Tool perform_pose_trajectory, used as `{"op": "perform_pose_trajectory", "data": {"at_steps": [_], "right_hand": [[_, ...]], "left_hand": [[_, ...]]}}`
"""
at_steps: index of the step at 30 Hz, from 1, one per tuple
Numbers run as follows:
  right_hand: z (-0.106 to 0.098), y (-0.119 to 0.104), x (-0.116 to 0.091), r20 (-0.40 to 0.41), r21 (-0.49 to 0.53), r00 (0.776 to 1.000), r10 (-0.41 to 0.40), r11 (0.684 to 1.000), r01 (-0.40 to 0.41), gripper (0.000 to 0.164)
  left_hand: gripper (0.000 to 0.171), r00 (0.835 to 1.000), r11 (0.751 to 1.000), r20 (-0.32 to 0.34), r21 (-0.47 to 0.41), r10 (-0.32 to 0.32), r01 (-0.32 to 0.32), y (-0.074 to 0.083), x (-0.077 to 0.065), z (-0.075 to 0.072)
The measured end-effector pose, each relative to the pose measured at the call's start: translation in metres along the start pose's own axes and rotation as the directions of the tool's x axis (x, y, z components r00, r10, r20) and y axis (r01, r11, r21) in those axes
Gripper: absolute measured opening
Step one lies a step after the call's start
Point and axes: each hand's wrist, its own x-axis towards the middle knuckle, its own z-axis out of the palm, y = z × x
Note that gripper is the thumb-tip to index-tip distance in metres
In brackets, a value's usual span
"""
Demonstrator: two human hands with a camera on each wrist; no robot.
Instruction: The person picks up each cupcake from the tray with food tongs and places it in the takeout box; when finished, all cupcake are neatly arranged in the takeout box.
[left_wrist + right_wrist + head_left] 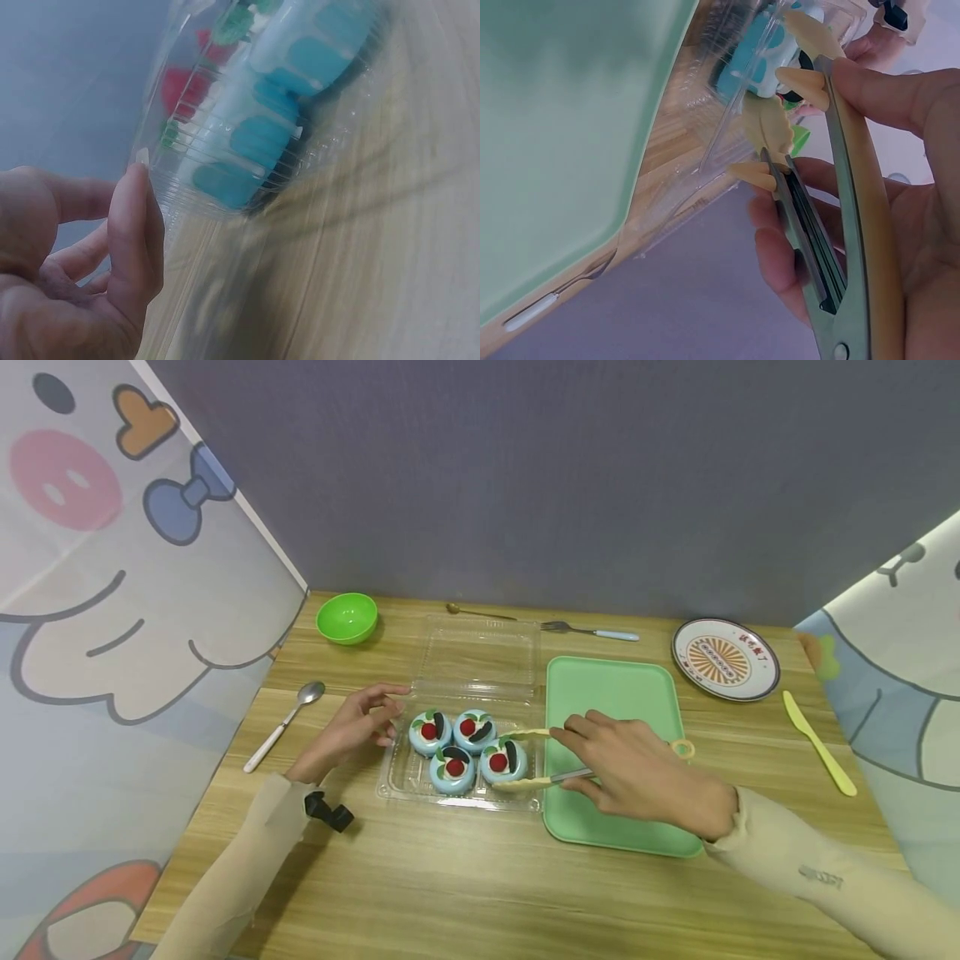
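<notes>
A clear plastic box (405, 783) lies with its lid (480, 652) folded back, holding several light-blue cakes topped with a red berry, green leaves and a dark biscuit. My left hand (356, 724) is at the box's left side; in the left wrist view a fingertip (137, 176) touches or nearly touches its wall. My right hand (626, 768) grips food tongs (855, 195) with cream-coloured tips. The spread tips stand on either side of the right front cake (503, 762). Whether they press on it I cannot tell.
Right of the box lies a green tray (615, 681), under my right hand. Around them are a green bowl (347, 619), a spoon (285, 725), a long thin spoon (480, 613), a fork (588, 631), a patterned plate (726, 658) and a yellow knife (819, 743). A grey wall (525, 485) stands behind.
</notes>
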Motion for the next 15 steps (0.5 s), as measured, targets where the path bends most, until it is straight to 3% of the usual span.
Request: {"op": "perform_pose_trajectory", "data": {"at_steps": [15], "right_hand": [[0.009, -0.002, 0.016, 0.067, -0.003, 0.996, -0.052, 0.999, 0.052, 0.051]], "left_hand": [[0.04, 1.0, 1.0, -0.006, -0.017, 0.007, -0.007, 0.0, 0.001, 0.0]]}}
